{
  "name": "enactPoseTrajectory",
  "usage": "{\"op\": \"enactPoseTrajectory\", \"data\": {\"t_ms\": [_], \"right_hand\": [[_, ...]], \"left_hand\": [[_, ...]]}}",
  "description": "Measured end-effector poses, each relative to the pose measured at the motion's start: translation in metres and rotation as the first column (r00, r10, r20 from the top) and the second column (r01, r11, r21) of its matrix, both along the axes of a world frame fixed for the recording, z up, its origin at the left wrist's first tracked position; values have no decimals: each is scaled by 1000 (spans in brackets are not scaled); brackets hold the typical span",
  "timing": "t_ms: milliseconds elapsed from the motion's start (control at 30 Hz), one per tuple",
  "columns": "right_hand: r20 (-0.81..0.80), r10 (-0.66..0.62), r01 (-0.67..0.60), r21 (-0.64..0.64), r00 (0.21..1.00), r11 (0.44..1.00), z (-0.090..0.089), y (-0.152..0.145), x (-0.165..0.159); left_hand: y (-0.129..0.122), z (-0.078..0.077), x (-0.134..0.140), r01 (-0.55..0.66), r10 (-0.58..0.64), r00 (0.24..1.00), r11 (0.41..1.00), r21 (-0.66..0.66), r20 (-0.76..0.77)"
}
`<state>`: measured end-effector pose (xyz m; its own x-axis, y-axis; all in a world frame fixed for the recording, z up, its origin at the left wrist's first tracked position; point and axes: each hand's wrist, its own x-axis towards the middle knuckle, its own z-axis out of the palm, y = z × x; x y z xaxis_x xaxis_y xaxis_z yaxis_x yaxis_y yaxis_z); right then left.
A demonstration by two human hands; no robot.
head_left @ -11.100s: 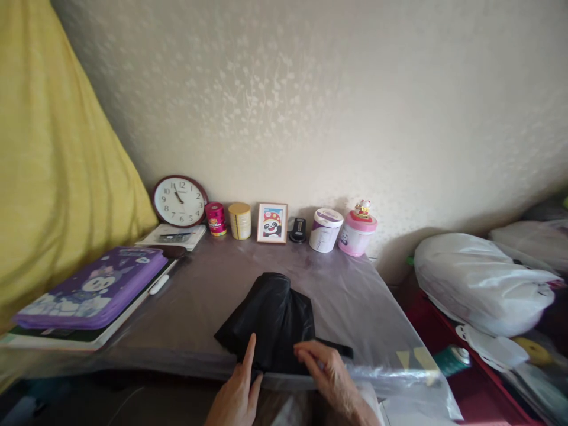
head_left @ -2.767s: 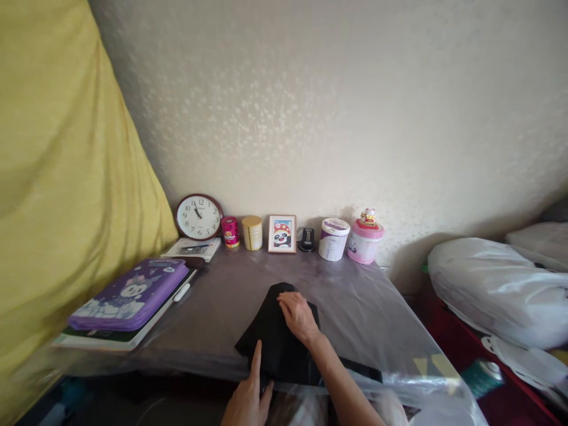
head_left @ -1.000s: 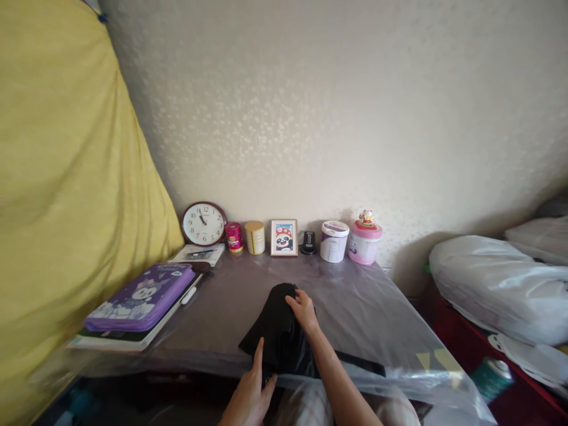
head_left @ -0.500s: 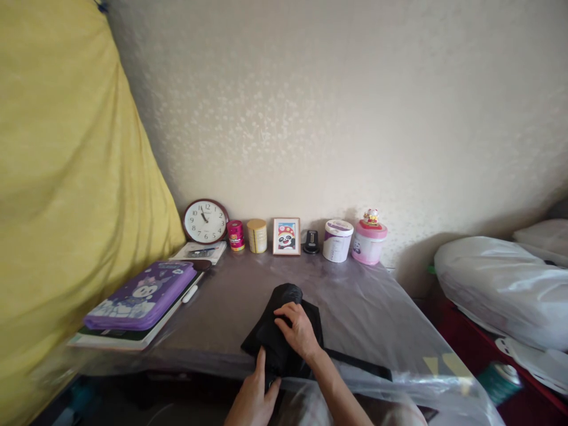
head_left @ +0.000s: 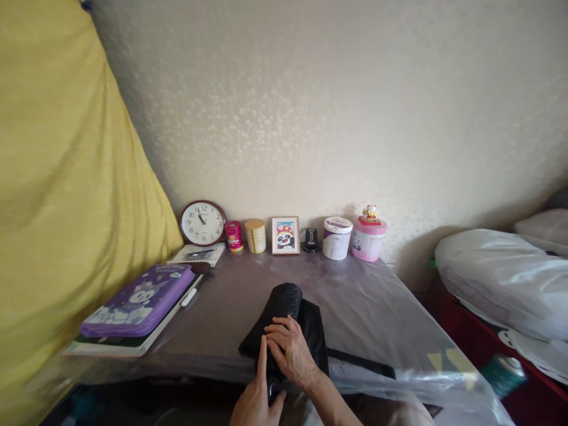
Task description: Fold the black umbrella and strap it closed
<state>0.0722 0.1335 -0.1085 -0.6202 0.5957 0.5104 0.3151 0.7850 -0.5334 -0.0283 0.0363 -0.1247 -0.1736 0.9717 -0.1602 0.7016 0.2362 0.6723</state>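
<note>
A black folding umbrella [head_left: 284, 299] with loose, crumpled fabric lies at the table's near edge, its far end pointing toward the wall. My left hand [head_left: 257, 396] is closed round its near end, where a dark shiny handle shows between thumb and fingers. The left index finger stretches forward along the fabric. Across the folds rests my right hand [head_left: 293, 352], fingers extended and lying on the cloth, close to the left fingertip. A narrow black strip [head_left: 368, 362] reaches out to the right from under the right wrist.
Plastic covers the table [head_left: 350, 302]. A purple case [head_left: 137, 302] sits on books at left, beside a yellow curtain [head_left: 89, 177]. Along the wall stand a clock [head_left: 203, 223], several canisters, a framed picture [head_left: 285, 235] and a black stapler-like item [head_left: 311, 240]. White bags [head_left: 497, 278] lie at right.
My right hand has moved slightly nearer to me and flattened from bent fingers onto the fabric. My left hand stays at the handle. The view has shifted slightly.
</note>
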Motion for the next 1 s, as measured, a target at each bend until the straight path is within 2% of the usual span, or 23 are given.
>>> {"op": "enactPoseTrajectory", "data": {"t_ms": [100,200,300,433,567,667,733,833,900,1000], "right_hand": [[-18,26,-26,-40,1000,999,2,1,1],[-65,46,-50,-73,997,996,4,7,5],[-123,46,-50,-30,991,998,3,21,7],[-108,-9,16,67,994,998,-4,54,5],[-61,-128,133,93,990,987,-10,91,2],[-52,-261,258,-59,964,964,-11,110,7],[-55,-371,356,-183,927,916,-13,117,17],[-57,-506,471,-292,860,833,-19,117,41],[-55,-565,510,-362,823,780,-25,113,56],[-57,-595,499,-482,802,720,-34,103,71]], "left_hand": [[2,-3,-1,12,-13,1000,998,-65,-19],[4,-8,-4,21,-20,999,999,-50,35],[4,-10,-6,19,-16,998,998,-52,57],[4,-7,-7,14,-10,998,998,-67,64],[4,-5,-5,8,-5,998,998,-59,60],[3,-2,-3,-15,18,999,997,-75,37],[2,0,-1,-25,26,999,997,-68,19],[0,2,0,-33,34,999,998,-60,12],[-1,2,-1,-41,42,999,997,-63,26],[-2,0,-2,-42,44,998,998,-48,46]]}}
